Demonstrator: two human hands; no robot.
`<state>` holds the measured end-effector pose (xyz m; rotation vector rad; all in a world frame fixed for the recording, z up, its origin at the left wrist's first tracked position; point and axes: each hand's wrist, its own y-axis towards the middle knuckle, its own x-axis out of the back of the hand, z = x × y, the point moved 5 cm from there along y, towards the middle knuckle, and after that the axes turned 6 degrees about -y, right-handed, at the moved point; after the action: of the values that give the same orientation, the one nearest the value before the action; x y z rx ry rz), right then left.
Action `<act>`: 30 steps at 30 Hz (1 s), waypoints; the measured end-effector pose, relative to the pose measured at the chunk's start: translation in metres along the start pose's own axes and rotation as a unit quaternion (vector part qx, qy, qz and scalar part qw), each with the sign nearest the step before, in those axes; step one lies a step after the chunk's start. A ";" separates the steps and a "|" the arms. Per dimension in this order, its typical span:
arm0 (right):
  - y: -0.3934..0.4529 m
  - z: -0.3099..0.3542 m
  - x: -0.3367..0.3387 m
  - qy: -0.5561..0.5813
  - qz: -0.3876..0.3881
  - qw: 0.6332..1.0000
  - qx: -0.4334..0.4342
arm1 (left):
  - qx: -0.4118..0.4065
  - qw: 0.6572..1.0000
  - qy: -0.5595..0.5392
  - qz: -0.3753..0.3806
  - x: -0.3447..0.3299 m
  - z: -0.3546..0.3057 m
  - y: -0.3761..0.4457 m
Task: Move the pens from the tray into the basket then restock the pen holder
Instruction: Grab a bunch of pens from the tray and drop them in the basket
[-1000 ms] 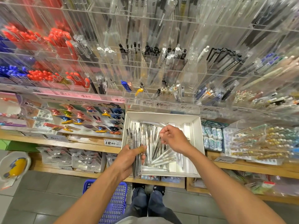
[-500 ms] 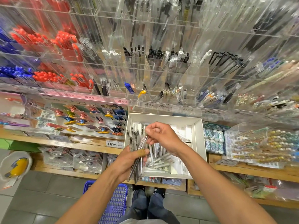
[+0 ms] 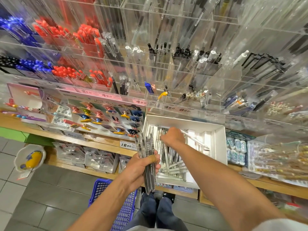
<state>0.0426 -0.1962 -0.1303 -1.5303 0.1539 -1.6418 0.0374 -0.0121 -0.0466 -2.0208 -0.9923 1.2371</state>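
Note:
A white tray (image 3: 218,135) sits on the wooden shelf and holds several clear pens (image 3: 173,165). My left hand (image 3: 141,167) grips a bundle of clear pens (image 3: 147,150) upright at the tray's left edge. My right hand (image 3: 173,137) is down inside the tray with its fingers curled among the pens at the far left; one long pen (image 3: 195,139) sticks out to the right past it, and what the fingers hold is hidden. A blue basket (image 3: 123,212) stands on the floor under my left forearm. Clear acrylic pen holders (image 3: 166,67) fill the wall above.
The wooden shelf edge (image 3: 100,144) runs left and right of the tray. Packaged pens (image 3: 103,119) lie to the left, erasers (image 3: 235,150) and gold-tipped pens (image 3: 283,157) to the right. A white and yellow bowl (image 3: 30,157) is at lower left. My legs (image 3: 158,212) stand beside the basket.
My right hand left the bundle and went back down into the far left of the tray. My left hand turned the bundle more upright. The camera moved closer.

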 end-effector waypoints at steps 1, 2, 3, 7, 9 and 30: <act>-0.001 -0.001 0.001 0.015 0.009 1.000 -0.002 | -0.004 1.000 0.002 -0.004 0.000 0.000 0.001; -0.003 -0.003 0.003 0.031 0.019 0.999 0.004 | -0.007 1.000 0.001 -0.006 0.000 0.000 0.003; -0.007 -0.004 0.006 0.048 0.025 0.998 0.016 | -0.009 1.000 0.000 -0.007 0.000 0.000 0.004; -0.031 -0.016 0.027 0.134 -0.009 0.987 0.086 | -0.018 1.000 -0.006 -0.019 -0.002 0.000 0.009; -0.046 -0.023 0.041 0.166 -0.038 0.979 0.116 | -0.020 1.000 -0.016 -0.016 -0.006 0.001 0.012; -0.136 -0.039 0.020 0.498 0.088 0.861 0.060 | 0.072 0.989 0.034 0.127 -0.015 0.021 0.022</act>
<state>-0.0561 -0.1419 -0.0415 -0.4206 0.7033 -2.0850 0.0203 -0.0350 -0.0652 -2.1050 -0.6084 1.3184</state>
